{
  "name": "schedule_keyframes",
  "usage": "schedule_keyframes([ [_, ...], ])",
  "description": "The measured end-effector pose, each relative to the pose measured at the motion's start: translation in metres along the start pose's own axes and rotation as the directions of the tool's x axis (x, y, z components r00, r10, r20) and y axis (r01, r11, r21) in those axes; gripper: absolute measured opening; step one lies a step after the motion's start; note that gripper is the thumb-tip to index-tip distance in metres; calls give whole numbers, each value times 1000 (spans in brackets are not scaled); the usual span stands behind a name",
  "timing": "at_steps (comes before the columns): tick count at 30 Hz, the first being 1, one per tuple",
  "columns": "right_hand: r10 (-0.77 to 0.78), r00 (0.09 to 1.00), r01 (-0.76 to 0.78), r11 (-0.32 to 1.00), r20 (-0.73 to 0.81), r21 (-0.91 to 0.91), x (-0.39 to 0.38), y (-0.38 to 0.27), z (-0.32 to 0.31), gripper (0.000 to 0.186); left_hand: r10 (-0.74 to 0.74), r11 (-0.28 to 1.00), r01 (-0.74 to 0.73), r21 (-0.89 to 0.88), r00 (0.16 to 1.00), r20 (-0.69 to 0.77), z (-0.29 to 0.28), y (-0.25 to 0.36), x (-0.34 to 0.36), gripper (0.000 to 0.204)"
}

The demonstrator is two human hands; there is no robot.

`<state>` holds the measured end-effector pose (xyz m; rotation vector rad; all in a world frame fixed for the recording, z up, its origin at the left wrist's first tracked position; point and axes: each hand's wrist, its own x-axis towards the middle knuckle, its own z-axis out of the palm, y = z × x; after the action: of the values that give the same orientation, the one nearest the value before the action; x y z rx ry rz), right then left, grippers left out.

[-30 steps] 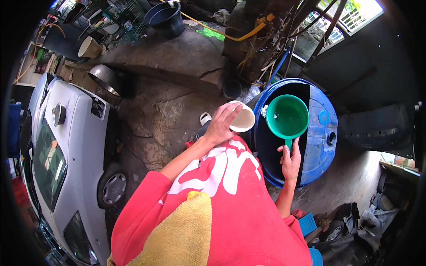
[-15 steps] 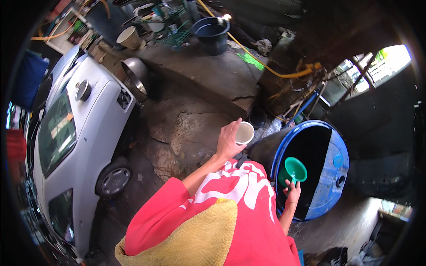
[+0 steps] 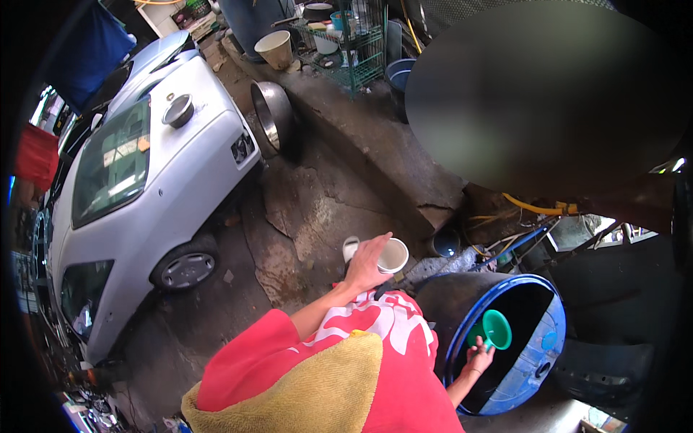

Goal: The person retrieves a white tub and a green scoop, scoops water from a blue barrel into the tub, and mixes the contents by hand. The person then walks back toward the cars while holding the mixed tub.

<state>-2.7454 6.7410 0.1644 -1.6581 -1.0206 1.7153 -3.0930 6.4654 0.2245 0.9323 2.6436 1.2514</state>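
Observation:
My left hand is closed round a white cup, held with its round mouth facing up and nothing clearly visible inside. My right hand grips the short handle of a green plastic dipper. The dipper is over the dark opening of a large blue drum, part of whose top is still covered by a cut blue lid. How full the drum is cannot be seen. A small white object, possibly footwear, shows just beyond my left hand.
A silver car with a metal pot on it stands at left. A big metal basin leans near the car. Farther back are a beige bucket and a green wire rack. A blurred patch hides the upper right.
My view has shifted, so the drum and both hands sit lower in the picture. Both hands keep their holds; the dipper stays over the drum opening, its bowl turned slightly.

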Motion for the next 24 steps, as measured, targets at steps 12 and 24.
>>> schedule_keyframes([
  [12,-474,876,479,838,84,-261,-80,-80,101,61,239,970,-234,-62,890,389,-38,-67,141,108],
  [24,-296,535,756,586,791,-293,-142,-155,323,59,210,973,-226,42,948,239,-78,-87,207,122],
])
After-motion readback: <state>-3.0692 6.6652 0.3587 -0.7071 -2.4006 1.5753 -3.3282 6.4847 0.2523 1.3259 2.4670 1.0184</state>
